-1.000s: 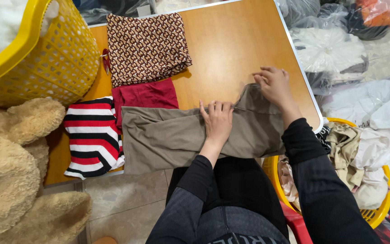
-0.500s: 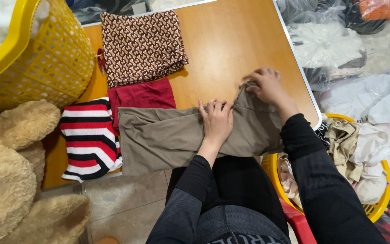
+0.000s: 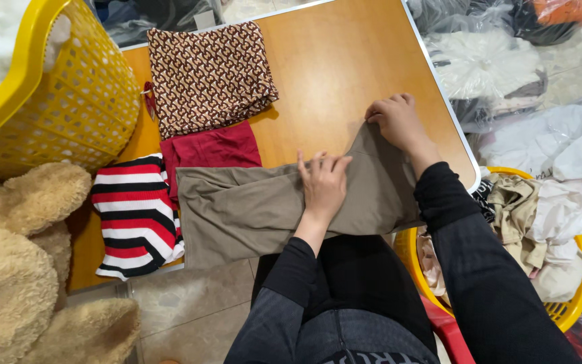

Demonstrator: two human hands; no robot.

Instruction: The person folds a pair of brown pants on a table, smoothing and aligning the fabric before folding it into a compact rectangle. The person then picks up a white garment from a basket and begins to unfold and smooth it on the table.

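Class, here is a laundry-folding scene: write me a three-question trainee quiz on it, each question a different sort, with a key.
1. True or false: the left hand lies flat on the khaki garment.
2. What does the right hand grip? A) the garment's upper edge B) the yellow basket C) the striped top
3. Fill in: the dark red cloth lies between the patterned cloth and the ____ garment.

Key: 1 true; 2 A; 3 khaki.
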